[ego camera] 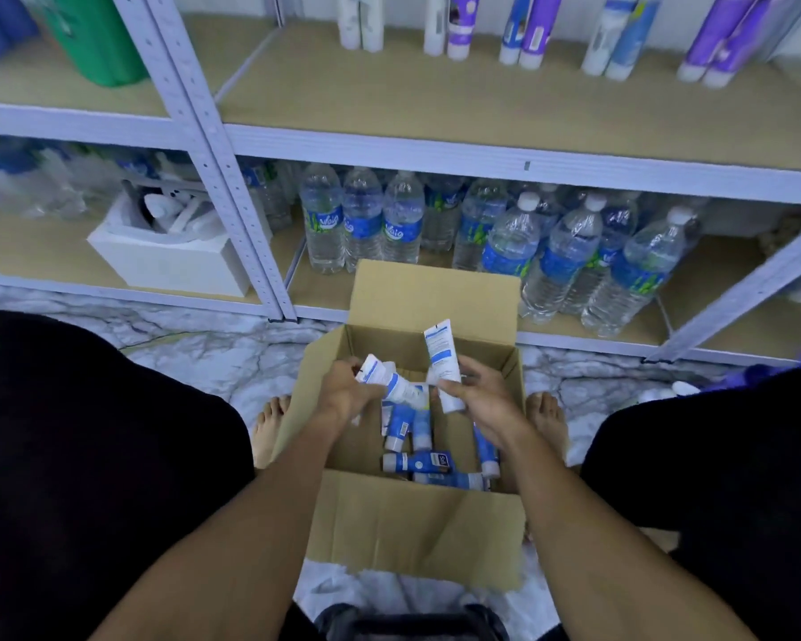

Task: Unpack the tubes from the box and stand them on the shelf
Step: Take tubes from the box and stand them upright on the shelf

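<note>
Lying loose on the bottom of the open cardboard box (417, 520) are several blue-and-white tubes (417, 462), pointing every which way. Above them, the left hand (343, 390) grips a slanted tube (396, 384), fingers curled round its crimped end, cap pointing down to the right. The right hand (482, 395) pinches an upright tube (441, 353) near its cap, with the flat end raised toward the far flap. Both forearms reach in from below, wrists over the box. The box sits on the marble-patterned floor (195, 353) between two bare feet. Beyond it stands the shelf (435, 99), with taller tubes (458, 25) upright at the back and water bottles (556, 252) on the level beneath.
</note>
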